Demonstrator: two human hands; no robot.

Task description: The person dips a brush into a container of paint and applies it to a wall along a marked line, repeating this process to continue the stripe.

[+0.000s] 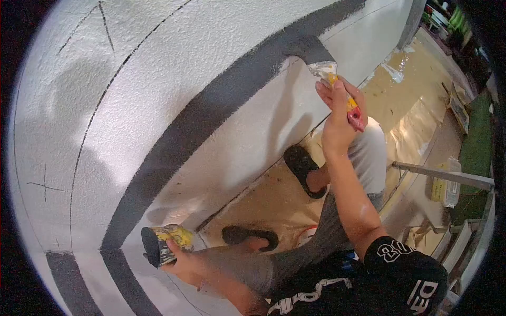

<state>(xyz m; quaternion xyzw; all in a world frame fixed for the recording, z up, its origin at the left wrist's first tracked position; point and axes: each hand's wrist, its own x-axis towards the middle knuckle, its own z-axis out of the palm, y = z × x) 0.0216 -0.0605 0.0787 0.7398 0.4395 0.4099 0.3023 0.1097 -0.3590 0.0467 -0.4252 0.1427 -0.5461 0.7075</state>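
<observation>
My right hand (342, 108) grips a paintbrush (352, 108) with a yellow and red handle. The brush's paint-smeared ferrule (322, 68) is at the wall, where its bristles meet a patch of dark grey paint below a long curved grey band (205, 116). In my left hand (184, 266) is a paint can (176, 237) with a yellow, paint-stained label, tipped so its dark opening faces the wall. Its contents look dark grey. The textured white wall (237, 168) carries thin drawn lines and more grey stripes at lower left.
Brown covering sheet (416, 116) lies over the floor along the wall's foot. A metal ladder (448, 176) stands at right, near a clear plastic container (450, 184) and a green strip (477, 158). My dark shoes (303, 168) rest close to the wall.
</observation>
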